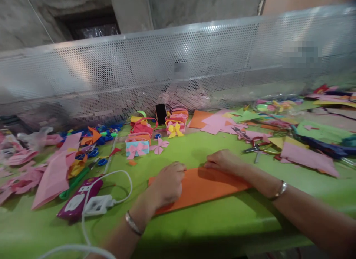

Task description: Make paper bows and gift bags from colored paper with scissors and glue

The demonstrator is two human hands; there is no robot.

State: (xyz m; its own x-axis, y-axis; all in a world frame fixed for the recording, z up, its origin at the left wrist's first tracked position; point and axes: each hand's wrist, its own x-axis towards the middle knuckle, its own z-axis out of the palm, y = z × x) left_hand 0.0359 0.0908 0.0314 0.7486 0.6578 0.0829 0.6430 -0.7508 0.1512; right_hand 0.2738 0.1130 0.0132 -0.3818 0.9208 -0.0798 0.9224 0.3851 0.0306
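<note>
Pressing one orange paper sheet [205, 186], left hand [167, 184] and right hand [224, 161].

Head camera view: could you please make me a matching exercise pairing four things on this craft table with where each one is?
Things:
1. orange paper sheet
2. black phone
3. scissors
4. purple power bank

Places:
A. propped upright against the mesh panel
B. beside a white cable, on the left side of the green table
C. under the left hand and right hand
D. among pink paper to the right

Pairs: 1-C, 2-A, 3-D, 4-B.
</note>
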